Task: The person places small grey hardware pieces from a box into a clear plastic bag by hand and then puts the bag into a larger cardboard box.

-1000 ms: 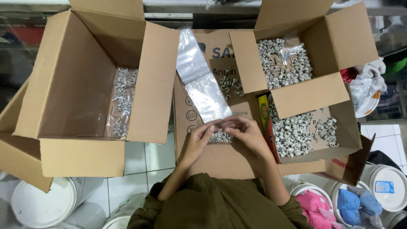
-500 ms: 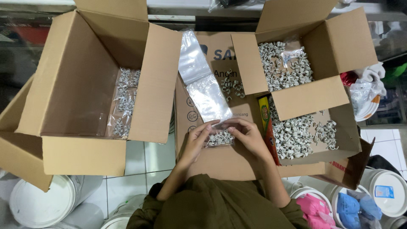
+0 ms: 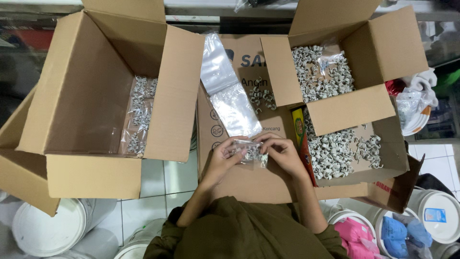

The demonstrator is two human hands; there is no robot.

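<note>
Both hands pinched the small clear bag of white cable clips [image 3: 249, 152] over the flattened cardboard [image 3: 254, 180] — left hand [image 3: 221, 160] and right hand [image 3: 282, 154] at its ends — and a loose grip risked spilling clips before the mouth closed.

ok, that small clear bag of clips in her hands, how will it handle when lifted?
The small clear bag of clips, pinched between the left hand and right hand, likely sags, since its thin film looks crinkled. The loose grey clips probably shift inside. It looks light, and the glossy plastic may be slippery.
</note>
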